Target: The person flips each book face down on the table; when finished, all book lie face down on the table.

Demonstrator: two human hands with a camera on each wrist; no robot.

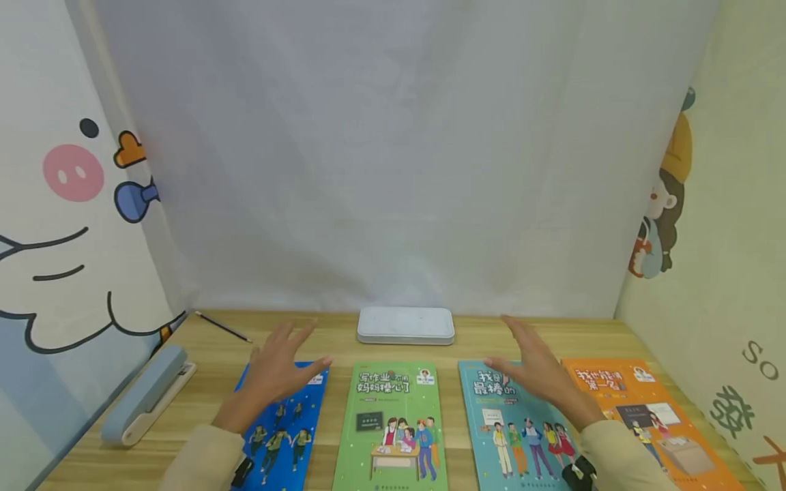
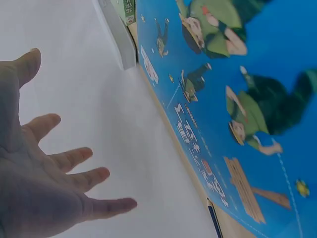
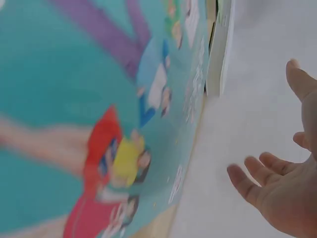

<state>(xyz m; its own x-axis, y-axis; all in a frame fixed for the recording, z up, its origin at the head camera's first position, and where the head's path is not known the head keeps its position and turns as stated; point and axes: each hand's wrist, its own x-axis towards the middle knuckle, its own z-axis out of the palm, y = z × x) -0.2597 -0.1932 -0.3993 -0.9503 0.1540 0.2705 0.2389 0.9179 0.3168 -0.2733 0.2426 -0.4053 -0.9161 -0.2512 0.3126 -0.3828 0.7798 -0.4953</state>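
My left hand (image 1: 273,372) hovers over the top of a blue book (image 1: 285,436), fingers spread and nothing held. In the left wrist view that hand (image 2: 54,173) shows its thumb and fingers apart, beside the blue cover. Above a teal book (image 1: 516,436) is my right hand (image 1: 543,372), also spread and holding nothing; the right wrist view has the hand (image 3: 282,183) with loosely extended fingers. Between the hands lies a green book (image 1: 393,409). An orange book (image 1: 657,416) lies at the far right, partly covered by the right sleeve.
A white flat case (image 1: 405,324) sits at the back of the wooden table (image 1: 331,348). On the left are a blue-grey stapler (image 1: 147,399) and a dark pencil (image 1: 222,326). A white curtain (image 1: 393,170) hangs behind, with printed panels at both sides.
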